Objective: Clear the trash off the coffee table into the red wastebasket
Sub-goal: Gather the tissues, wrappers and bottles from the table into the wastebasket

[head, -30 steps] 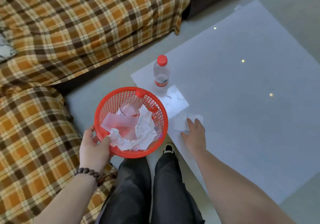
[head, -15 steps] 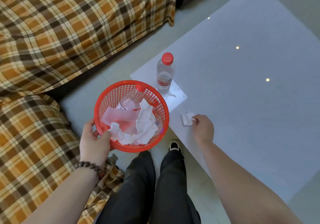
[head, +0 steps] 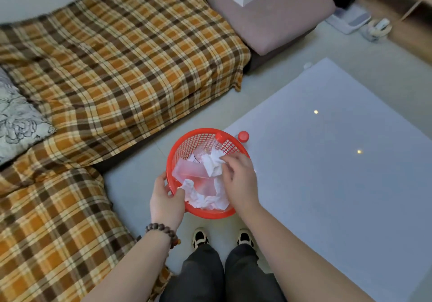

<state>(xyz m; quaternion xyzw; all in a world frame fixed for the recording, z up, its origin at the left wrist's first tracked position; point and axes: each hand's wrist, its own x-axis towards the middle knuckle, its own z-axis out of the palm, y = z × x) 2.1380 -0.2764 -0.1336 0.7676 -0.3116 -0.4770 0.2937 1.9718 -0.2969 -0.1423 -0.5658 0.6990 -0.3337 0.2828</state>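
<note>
Desk [head: 339, 185]: pale and flat, to the right of both hands; looks bare apart from one bottle at its near-left corner, though the right forearm hides a strip of it.
Basket [head: 177, 147]: red mesh, held up between sofa and desk, clamped at its near-left rim by the left hand [head: 166, 202], thumb inside the rim, fingers [head: 161, 180] outside. Risk: one-handed rim hold, so tilting under the load likely, contents sliding toward the low side.
Right hand [head: 238, 175]: over the basket mouth, fingertips curled in a pinch on a crumpled tissue [head: 214, 164]. Cannot tell how firmly pinched. Risk: let go too near the far-right rim, tissue drifting out onto the floor or desk.
Trash in basket: white paper [head: 205, 200] heaped just below the right fingers, a pink wrapper [head: 191, 173] and a clear bottle [head: 205, 153] beyond them. Risk: pile close to rim height on the near side, light paper apt to spill with a jolt.
Desk bottle: only the red cap [head: 243, 136] showing past the basket rim, beyond the right fingertips. Risk: basket edge close to it, a swing could knock it over and roll it off the desk; probably the last item left to collect.
</note>
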